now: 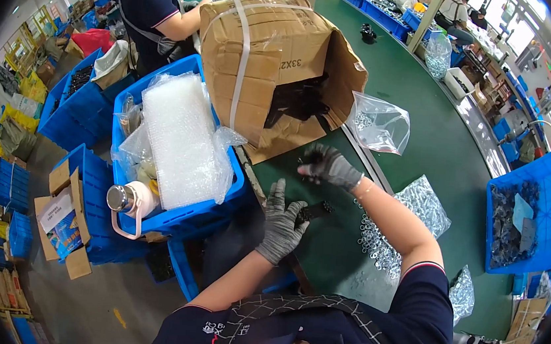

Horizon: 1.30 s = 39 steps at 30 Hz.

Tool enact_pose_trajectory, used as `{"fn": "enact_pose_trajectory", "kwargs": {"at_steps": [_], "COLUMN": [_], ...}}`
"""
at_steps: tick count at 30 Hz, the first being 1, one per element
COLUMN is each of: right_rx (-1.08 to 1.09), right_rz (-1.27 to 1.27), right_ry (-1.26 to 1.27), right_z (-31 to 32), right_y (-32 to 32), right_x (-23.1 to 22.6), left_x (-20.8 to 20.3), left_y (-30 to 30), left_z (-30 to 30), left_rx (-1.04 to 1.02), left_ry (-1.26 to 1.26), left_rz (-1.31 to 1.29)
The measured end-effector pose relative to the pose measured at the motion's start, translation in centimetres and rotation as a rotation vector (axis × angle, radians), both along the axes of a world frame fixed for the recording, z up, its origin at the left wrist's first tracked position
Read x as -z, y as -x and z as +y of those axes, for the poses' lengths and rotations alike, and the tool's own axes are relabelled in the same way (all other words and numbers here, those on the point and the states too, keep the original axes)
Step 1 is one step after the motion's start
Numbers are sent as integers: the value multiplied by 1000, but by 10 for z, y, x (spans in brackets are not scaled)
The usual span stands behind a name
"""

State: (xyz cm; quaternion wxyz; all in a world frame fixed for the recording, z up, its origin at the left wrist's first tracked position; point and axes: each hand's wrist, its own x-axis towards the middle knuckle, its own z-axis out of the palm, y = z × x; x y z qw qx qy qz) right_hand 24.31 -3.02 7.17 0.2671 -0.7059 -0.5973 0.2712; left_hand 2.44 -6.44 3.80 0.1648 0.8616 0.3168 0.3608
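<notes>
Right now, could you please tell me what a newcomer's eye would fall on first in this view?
Probably the big open cardboard box at top centre, with black parts inside. Next, perhaps the white bubble wrap in the blue bin to its left. Below the box, the gray-gloved left hand and right hand are over the green table, with scattered silver rings to their lower right.

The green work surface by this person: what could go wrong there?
The loose metal pieces lie close beside the right forearm, so a sweep of the arm might scatter them. The cardboard box is open on its near side, so the black parts inside could slide out.
</notes>
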Motion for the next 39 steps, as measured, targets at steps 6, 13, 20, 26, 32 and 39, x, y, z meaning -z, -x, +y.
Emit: {"fn": "enact_pose_trajectory", "kwargs": {"at_steps": [6, 13, 20, 26, 32, 39], "right_rx": [-637, 165, 33, -23, 391, 170], "right_rz": [170, -940, -952, -755, -504, -711], "right_ry": [251, -254, -57, 89, 7, -39], "right_z": [-9, 108, 98, 72, 119, 125], "right_y": [-9, -62, -67, -49, -55, -37], "right_x": [-26, 49, 48, -6, 20, 27], "left_x": [28, 20, 38, 33, 42, 45], "left_y": [9, -1, -3, 1, -4, -3], "left_z": [8, -2, 1, 2, 1, 1], "left_rx": [187, 225, 206, 168, 196, 189], "left_ry": [336, 255, 190, 197, 191, 181], "left_rz": [-36, -26, -48, -49, -60, 11]}}
